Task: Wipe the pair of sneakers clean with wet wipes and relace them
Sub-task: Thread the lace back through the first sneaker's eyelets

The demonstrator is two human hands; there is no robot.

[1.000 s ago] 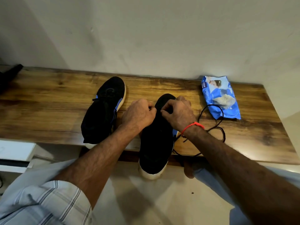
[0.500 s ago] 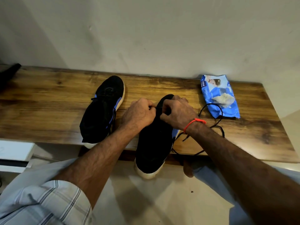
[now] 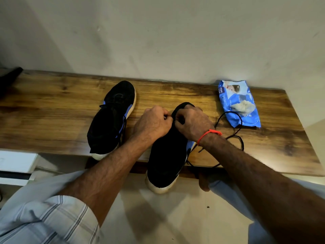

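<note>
Both hands pinched tight at the toe end of the near sneaker [image 3: 167,155]: left hand [image 3: 153,124] and right hand [image 3: 193,124] knuckle to knuckle, prob. feeding the black lace [image 3: 235,138] through an eyelet, though the fingers hide it. Lace trails off right of the grip, looping toward the wipes pack [image 3: 239,103]. Other sneaker [image 3: 112,118] sits left, already laced. Relacing stage. Next: pull slack through evenly w/o twisting.

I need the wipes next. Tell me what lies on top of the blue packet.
A crumpled white wipe sits on the blue packet; a loop of the black lace crosses its near corner. The packet's contents are hidden.
</note>
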